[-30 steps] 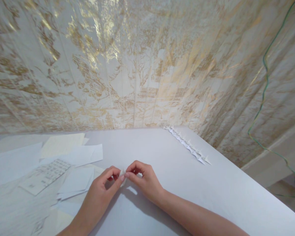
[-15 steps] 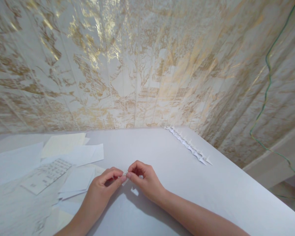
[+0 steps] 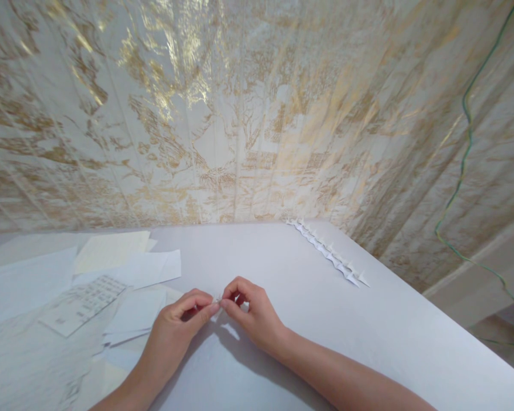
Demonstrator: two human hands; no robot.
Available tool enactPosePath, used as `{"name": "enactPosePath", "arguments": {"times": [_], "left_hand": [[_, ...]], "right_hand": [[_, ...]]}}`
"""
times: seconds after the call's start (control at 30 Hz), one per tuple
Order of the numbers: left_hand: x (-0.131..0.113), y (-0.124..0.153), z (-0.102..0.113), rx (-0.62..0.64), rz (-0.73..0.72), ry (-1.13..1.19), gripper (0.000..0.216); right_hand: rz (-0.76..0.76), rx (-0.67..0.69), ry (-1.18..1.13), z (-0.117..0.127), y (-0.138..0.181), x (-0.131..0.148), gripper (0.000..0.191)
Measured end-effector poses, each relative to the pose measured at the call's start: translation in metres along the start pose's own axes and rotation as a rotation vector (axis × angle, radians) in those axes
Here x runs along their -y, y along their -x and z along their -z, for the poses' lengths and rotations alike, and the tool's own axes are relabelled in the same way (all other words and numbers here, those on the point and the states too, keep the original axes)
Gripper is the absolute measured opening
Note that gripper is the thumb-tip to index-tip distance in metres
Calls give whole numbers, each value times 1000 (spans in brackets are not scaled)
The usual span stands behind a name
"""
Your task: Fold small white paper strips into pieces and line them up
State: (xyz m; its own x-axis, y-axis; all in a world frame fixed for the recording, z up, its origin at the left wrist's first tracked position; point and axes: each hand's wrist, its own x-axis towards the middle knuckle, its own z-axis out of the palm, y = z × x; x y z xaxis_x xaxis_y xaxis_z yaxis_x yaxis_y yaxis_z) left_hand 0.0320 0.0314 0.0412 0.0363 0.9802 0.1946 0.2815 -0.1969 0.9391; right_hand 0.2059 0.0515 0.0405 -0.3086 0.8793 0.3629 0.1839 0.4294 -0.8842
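Both my hands meet over the white table (image 3: 308, 319) and pinch one small folded piece of white paper (image 3: 217, 299) between their fingertips. My left hand (image 3: 175, 328) holds it from the left with thumb and forefinger pressed together. My right hand (image 3: 251, 311) grips it from the right, fingers curled. Most of the paper piece is hidden by the fingers.
A row of several small folded white paper figures (image 3: 329, 254) lies along the table's far right edge. Loose white sheets (image 3: 132, 274) and a printed sheet (image 3: 81, 302) lie scattered at the left. A gold-patterned wall (image 3: 240, 114) stands behind. A green cord (image 3: 462, 148) hangs at the right.
The paper piece shows less between my fingertips than one second ago. Both hands stay almost in the same place, shifted slightly up.
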Motion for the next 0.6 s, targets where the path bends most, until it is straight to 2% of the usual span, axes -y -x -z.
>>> {"name": "enactPosePath", "arguments": {"times": [0.27, 0.6], "left_hand": [[2, -2, 1, 24, 1, -21, 24], [-3, 4, -4, -26, -3, -26, 29]], "right_hand": [[32, 23, 25, 3, 0, 0, 11], [-101, -18, -162, -4, 0, 2, 12]]}}
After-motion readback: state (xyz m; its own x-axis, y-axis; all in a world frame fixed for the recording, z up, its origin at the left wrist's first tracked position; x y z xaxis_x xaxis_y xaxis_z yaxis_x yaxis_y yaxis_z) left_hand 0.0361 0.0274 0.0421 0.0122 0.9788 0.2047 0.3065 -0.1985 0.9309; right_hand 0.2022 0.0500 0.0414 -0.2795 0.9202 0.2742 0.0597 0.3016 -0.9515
